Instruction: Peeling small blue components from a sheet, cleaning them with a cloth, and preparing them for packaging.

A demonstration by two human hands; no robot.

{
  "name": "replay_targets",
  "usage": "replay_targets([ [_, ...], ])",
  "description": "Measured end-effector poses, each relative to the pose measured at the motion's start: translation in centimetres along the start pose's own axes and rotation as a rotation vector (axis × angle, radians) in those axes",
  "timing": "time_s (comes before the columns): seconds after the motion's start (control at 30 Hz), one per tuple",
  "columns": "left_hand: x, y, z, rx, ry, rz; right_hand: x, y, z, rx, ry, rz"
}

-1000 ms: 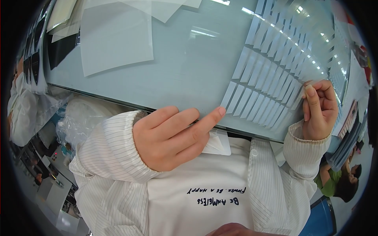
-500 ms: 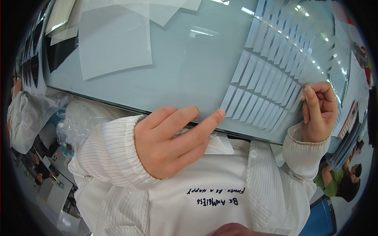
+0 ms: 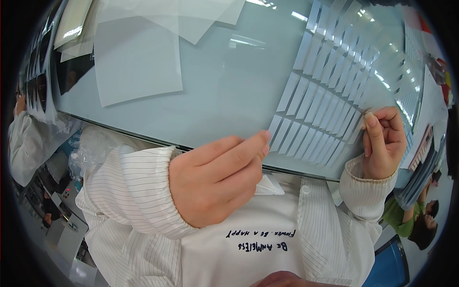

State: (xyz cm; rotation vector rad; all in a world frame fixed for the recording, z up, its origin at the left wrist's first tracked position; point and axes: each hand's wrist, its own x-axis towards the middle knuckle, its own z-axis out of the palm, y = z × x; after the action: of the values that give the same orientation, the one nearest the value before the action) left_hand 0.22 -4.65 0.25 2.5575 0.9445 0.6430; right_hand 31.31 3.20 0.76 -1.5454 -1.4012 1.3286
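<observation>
Rows of narrow pale strips point(image 3: 306, 103) lie slanted on the glass tabletop point(image 3: 222, 91), with light glaring off the far ones. My left hand point(image 3: 215, 182) hovers at the table's near edge, its thumb and forefinger closed together beside the nearest left strip. Whether anything is between those fingertips is too small to tell. At the right end of the strips, my right hand point(image 3: 385, 138) is closed in a thumb-and-finger pinch, the other fingers curled in. What it pinches there, at the border of the strips, I cannot make out.
Large translucent sheets point(image 3: 138, 62) overlap at the far left of the table, near a stack of cream sheets point(image 3: 71, 24). Crumpled clear plastic point(image 3: 91, 148) lies below the left edge. Dark flat pieces point(image 3: 416, 177) are stacked at the right. A person in green point(image 3: 406, 217) sits beyond.
My left forefinger was stretched out with the fingers spread; now thumb and forefinger have come together beside the strips. The right hand keeps its pinch. The whole view has shifted slightly.
</observation>
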Motion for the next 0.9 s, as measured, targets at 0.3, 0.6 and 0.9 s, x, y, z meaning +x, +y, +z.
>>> replay_targets([
  [0.3, 0.5, 0.3, -0.1, -0.105, 0.013, -0.057, -0.1, -0.2, 0.2, 0.010, 0.006, 0.025],
  [0.6, 0.6, 0.6, -0.3, -0.114, -0.024, -0.131, -0.2, -0.3, 0.2, 0.012, 0.009, 0.039],
  [0.9, 0.9, 0.5, -0.8, -0.151, -0.071, -0.142, -0.2, -0.6, 0.3, 0.009, 0.017, 0.052],
])
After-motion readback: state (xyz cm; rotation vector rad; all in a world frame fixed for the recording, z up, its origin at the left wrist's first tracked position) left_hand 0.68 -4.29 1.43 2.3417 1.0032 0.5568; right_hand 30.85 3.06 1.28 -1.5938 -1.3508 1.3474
